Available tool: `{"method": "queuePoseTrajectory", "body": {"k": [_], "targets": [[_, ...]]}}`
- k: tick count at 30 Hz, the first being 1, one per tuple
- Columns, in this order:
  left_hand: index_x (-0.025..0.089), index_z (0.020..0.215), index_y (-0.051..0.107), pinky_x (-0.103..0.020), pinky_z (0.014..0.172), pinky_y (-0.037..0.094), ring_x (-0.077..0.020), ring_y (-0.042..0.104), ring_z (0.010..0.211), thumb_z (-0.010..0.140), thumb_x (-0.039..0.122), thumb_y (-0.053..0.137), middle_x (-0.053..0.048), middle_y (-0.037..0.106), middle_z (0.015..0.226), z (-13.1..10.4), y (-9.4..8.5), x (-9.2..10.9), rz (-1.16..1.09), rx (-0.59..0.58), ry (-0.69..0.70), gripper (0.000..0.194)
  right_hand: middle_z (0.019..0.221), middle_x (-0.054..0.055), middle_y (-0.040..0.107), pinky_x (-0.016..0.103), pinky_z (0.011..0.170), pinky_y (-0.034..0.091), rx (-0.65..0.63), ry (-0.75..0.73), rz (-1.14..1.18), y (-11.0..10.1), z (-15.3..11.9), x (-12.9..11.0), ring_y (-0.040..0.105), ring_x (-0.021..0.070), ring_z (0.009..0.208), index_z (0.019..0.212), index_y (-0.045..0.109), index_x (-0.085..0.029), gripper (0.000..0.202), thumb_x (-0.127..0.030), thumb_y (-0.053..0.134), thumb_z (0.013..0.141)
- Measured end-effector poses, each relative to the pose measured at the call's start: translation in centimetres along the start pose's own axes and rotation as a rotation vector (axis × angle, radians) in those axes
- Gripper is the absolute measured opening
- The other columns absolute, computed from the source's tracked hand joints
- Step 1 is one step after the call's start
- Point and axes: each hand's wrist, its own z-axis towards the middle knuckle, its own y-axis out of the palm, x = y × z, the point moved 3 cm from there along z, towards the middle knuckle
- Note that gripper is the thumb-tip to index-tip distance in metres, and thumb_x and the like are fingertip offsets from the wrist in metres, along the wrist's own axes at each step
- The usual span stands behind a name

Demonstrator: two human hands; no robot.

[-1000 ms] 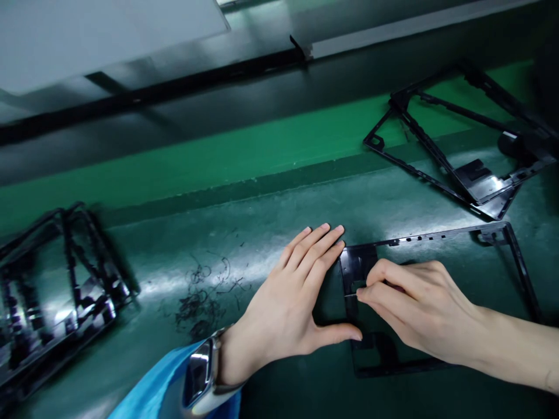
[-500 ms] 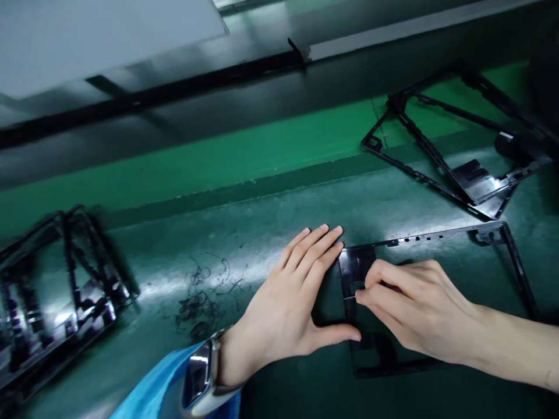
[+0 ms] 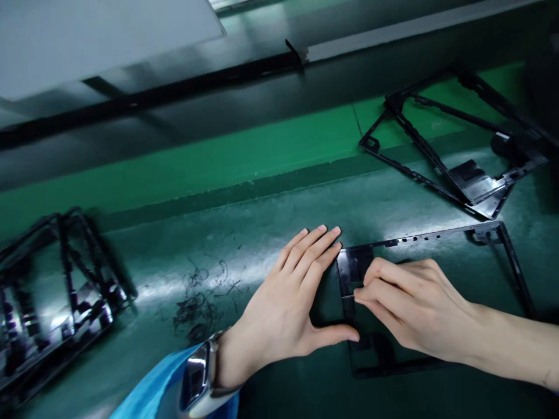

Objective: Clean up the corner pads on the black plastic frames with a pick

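A black plastic frame (image 3: pixel 509 256) lies flat on the green work surface, its middle open. My left hand (image 3: pixel 290 297) rests at its left end, fingers stretched out and thumb spread. The index fingertip meets the upper left corner; the thumb tip reaches the left side lower down. Over the left part of the frame, my right hand (image 3: pixel 413 302) is closed in a pinch. A thin, light, blade-like tool (image 3: pixel 348 297) shows just beyond its fingertips, against the frame's left side. Most of that tool is hidden by my fingers.
Several black frames (image 3: pixel 65 256) stand piled at the left. More black frames (image 3: pixel 437 154) lie crossed at the upper right. Thin black shavings (image 3: pixel 198 305) are scattered left of my left hand. A dark rail (image 3: pixel 174 87) runs along the back, below a pale panel (image 3: pixel 109 35).
The view has shifted very slightly, so everything sits a little further left. Both hands keep the same pose on the frame.
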Motion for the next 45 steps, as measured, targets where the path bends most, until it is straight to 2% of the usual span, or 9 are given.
{"method": "queuePoseTrajectory", "body": {"k": [5,19,33,40,45], "targets": [[0.011,0.162,0.033,-0.065,0.13,0.031,-0.0433,0.037,0.159,0.084,0.087,0.067,-0.026,0.045,0.166,0.02,-0.04,0.1,0.012,-0.003,0.006,0.114,0.085,0.002,0.062,0.028,0.048,0.035,-0.003,-0.006,-0.017,-0.01,-0.1,-0.01,0.043,0.0111,0.055,0.082,0.065,-0.015,0.026,-0.01,0.055,0.106],[0.013,0.164,0.031,-0.067,0.128,0.033,-0.0442,0.038,0.158,0.083,0.086,0.069,-0.025,0.046,0.166,0.05,-0.15,0.1,0.01,-0.009,0.003,0.115,0.086,0.003,0.064,0.029,0.049,0.036,-0.021,0.002,-0.017,-0.06,0.02,0.04,0.047,0.0119,0.057,0.085,0.068,-0.014,0.026,-0.01,0.053,0.106],[0.013,0.164,0.031,-0.067,0.129,0.032,-0.0447,0.038,0.158,0.083,0.084,0.071,-0.025,0.045,0.166,0.03,-0.09,0.06,0.0,-0.006,0.003,0.115,0.085,0.002,0.06,0.03,0.046,0.032,-0.025,-0.003,-0.042,0.13,-0.01,0.12,0.041,0.012,0.055,0.082,0.066,-0.015,0.026,-0.01,0.055,0.105],[0.015,0.166,0.029,-0.068,0.128,0.033,-0.0453,0.039,0.157,0.083,0.084,0.072,-0.025,0.046,0.166,0.06,-0.09,0.07,-0.006,-0.004,-0.005,0.117,0.088,0.003,0.061,0.031,0.047,0.033,-0.037,0.008,-0.044,0.19,-0.13,0.16,0.042,0.0124,0.056,0.085,0.067,-0.015,0.024,-0.01,0.055,0.105],[0.012,0.163,0.032,-0.066,0.129,0.032,-0.0448,0.038,0.158,0.082,0.084,0.072,-0.026,0.044,0.167,0.02,0.05,0.0,0.001,-0.009,-0.001,0.116,0.088,0.003,0.061,0.03,0.047,0.035,-0.044,0.006,-0.03,0.22,-0.16,0.05,0.046,0.0124,0.057,0.086,0.068,-0.014,0.025,-0.01,0.053,0.105]]}}
